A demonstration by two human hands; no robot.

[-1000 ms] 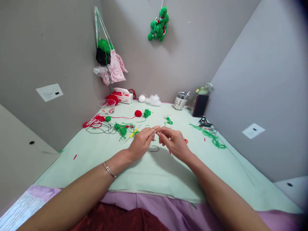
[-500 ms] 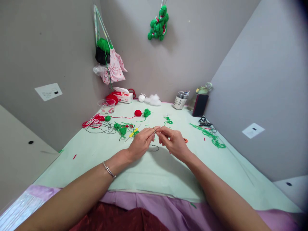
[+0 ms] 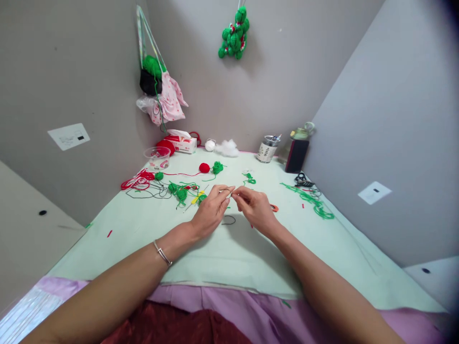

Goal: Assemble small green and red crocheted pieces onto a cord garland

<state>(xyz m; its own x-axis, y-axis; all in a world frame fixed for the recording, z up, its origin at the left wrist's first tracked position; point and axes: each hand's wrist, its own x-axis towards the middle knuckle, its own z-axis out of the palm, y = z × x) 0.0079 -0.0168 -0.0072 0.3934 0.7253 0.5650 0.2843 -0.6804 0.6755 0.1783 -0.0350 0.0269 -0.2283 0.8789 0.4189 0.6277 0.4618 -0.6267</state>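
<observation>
Center of frame: left hand [image 3: 212, 209] and right hand [image 3: 256, 208] nearly meeting over the pale tabletop [image 3: 201, 260]. Thin dark strand [image 3: 227, 190] between them, arcing from the left fingertips to the right. Left hand: fingers bent and drawn together on the strand. Right hand: thumb and forefinger pinched on its other end, remaining fingers curled. Separate dark thread [image 3: 229, 220] lying curved just below the hands. Left of center, a yellow-handled tool [image 3: 197, 198] beside tangled green yarn [image 3: 181, 195]. Small red ball [image 3: 204, 167] farther back, near a green bundle [image 3: 217, 167]. Loose green strands [image 3: 317, 204] right of center. Green knitted figure [image 3: 234, 37] hanging, top of frame.
</observation>
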